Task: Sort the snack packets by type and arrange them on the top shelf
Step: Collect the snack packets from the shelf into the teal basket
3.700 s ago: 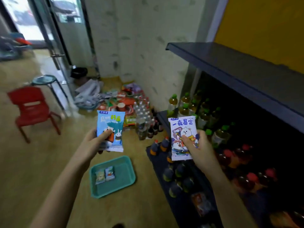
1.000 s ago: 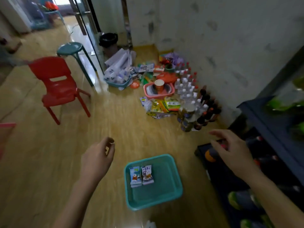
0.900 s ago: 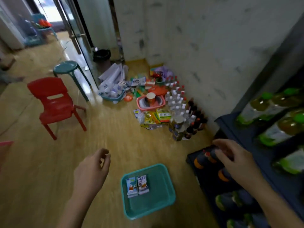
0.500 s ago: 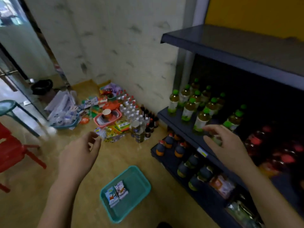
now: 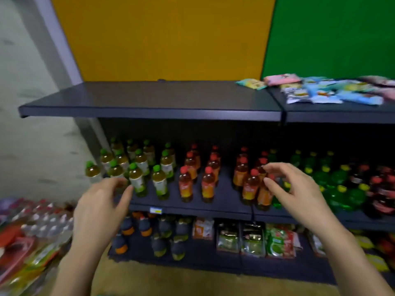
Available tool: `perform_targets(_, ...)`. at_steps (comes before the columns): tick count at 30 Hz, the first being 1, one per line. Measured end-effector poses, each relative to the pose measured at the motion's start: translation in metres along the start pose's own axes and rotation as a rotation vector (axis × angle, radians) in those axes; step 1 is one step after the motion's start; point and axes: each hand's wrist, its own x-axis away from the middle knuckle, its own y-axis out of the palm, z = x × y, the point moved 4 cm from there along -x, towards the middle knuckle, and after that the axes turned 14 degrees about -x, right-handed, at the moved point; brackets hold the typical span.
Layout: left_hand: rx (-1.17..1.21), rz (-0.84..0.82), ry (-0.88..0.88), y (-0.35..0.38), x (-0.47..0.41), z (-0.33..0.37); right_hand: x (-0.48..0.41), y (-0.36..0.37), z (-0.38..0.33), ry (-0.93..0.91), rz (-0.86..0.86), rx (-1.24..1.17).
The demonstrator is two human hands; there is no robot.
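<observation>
Both hands, left [image 5: 100,208] and right [image 5: 295,193], hang loose-fingered and empty below the shelf [image 5: 149,99], packets [image 5: 320,90] piled at its right end.

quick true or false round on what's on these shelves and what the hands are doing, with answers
1. The left hand holds nothing. True.
2. The right hand holds a snack packet. False: it holds nothing.
3. The snack packets lie on the right part of the top shelf. True.
4. The panel behind those packets is yellow. False: it is the green panel.
5. The green-capped bottles stand left of the red-capped bottles. True.
</observation>
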Motion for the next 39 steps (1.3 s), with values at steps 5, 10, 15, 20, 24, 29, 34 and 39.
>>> perform_targets(5,0.135,-0.025,0.071,0.034,-0.013,0.11,-0.008,-0.076,0.062,0.06,0.035,0.077)
perform_targets(10,0.194,0.045,0.11,0.055,-0.034,0.2,-0.045,-0.123,0.107,-0.005,0.05,0.089)
perform_targets(15,0.201,0.082,0.141,0.059,-0.074,0.251,-0.104,-0.145,0.134,-0.013,0.097,0.031)
perform_targets(20,0.192,0.131,0.15,0.06,-0.137,0.278,-0.169,-0.154,0.141,-0.024,0.11,0.003)
perform_targets(24,0.24,0.006,0.182,0.082,-0.207,0.299,-0.232,-0.153,0.141,-0.041,0.102,0.009)
perform_targets(29,0.291,-0.238,0.21,0.124,-0.286,0.328,-0.314,-0.144,0.144,-0.035,0.033,0.113)
perform_targets(34,0.153,-0.359,0.202,0.162,-0.355,0.355,-0.381,-0.138,0.144,-0.03,-0.039,0.221)
perform_targets(39,0.076,-0.494,0.157,0.193,-0.396,0.383,-0.431,-0.128,0.159,0.004,-0.225,0.3)
